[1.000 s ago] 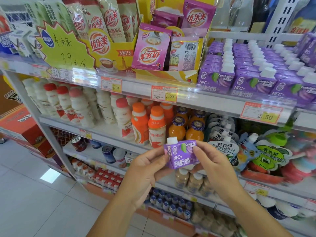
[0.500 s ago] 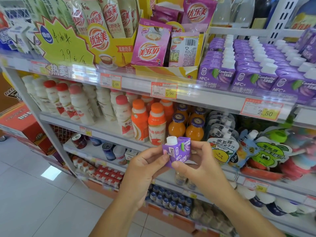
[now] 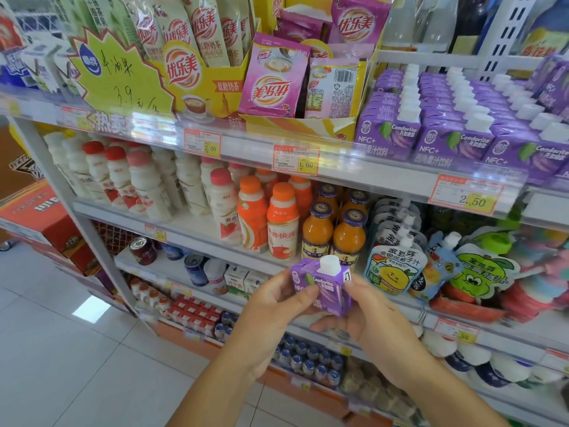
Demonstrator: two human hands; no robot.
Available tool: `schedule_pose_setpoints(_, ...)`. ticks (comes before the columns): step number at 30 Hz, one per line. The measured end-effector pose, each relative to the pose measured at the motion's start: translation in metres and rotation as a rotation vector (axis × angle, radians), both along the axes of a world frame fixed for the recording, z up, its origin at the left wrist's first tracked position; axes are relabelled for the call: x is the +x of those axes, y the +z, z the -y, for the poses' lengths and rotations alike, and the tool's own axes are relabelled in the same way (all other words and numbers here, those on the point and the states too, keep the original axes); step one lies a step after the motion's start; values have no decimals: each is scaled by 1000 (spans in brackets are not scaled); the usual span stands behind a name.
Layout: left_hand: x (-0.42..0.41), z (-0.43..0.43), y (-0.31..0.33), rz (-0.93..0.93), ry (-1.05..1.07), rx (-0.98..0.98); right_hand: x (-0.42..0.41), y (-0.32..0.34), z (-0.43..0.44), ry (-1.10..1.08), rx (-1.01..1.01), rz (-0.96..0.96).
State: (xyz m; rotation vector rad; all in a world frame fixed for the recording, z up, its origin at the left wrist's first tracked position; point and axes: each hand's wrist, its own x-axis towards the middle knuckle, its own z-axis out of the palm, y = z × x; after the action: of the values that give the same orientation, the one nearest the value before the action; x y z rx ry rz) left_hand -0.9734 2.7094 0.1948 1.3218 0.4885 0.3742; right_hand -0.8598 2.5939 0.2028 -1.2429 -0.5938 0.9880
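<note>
Juice carton point(image 3: 327, 289) pinched between my left hand point(image 3: 272, 311) and right hand point(image 3: 371, 314): probably light, dentable; hold side panels, not cap point(image 3: 329, 264).

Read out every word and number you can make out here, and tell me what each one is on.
"Condorite": held carton
"Condorite", "NFC+": shelf cartons
"优乐美": pink pouch
"3.9": star sign
"金豆芽": yellow pouch
"2.00": left tag
"1.00": middle tag
"2.50": right tag
Small print on the tags: too small to read.
</note>
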Motion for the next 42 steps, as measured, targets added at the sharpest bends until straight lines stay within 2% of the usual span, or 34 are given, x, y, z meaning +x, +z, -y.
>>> schedule_pose_setpoints(5,-1,3,0,-26,96,95,1,2,11,-52,-55,103)
schedule_pose_setpoints(10,-6,-1,-1,-26,32,40,9,6,17,-106,-74,102)
schedule_pose_setpoints(22,-16,-13,0,-21,6,187,17,5,25,-17,-100,240)
schedule_pose_setpoints(38,-2,-12,12,-17,-12,289,25,23,24,-36,-124,371)
schedule_pose_setpoints(42,7,-14,21,15,-18,355,38,39,27,-64,-158,501)
